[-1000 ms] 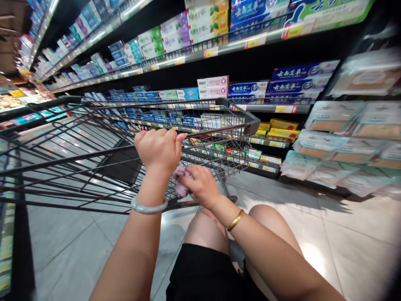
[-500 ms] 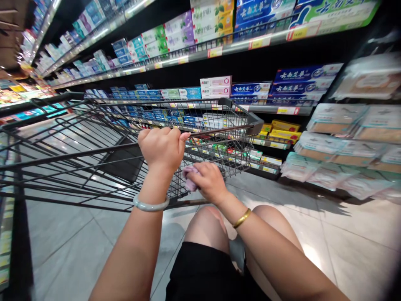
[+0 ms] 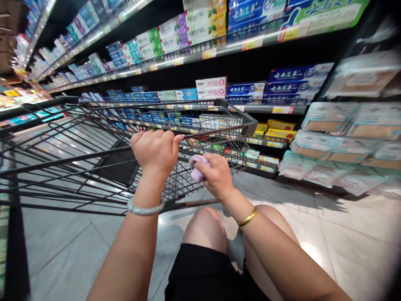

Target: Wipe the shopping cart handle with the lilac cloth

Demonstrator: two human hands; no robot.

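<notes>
My left hand [image 3: 156,151] is closed in a fist round the top rail of a dark wire shopping cart [image 3: 94,138], near the cart's right end. My right hand [image 3: 215,175] is closed on a small crumpled pale purple cloth [image 3: 198,165] and presses it against the wire mesh of the cart's side, just below the rail. A pale bangle sits on my left wrist and a gold one on my right. My bare knees show below the hands.
Shelves of boxed toothpaste [image 3: 247,88] run along the aisle behind the cart. Wrapped flat packs [image 3: 328,138] hang on the rack at the right. The floor is grey glossy tile [image 3: 344,234]. A dark shelf edge [image 3: 15,259] stands at the left.
My right hand has carried the purple cloth up and to the right along the cart's mesh. My left hand has stayed gripping the rail.
</notes>
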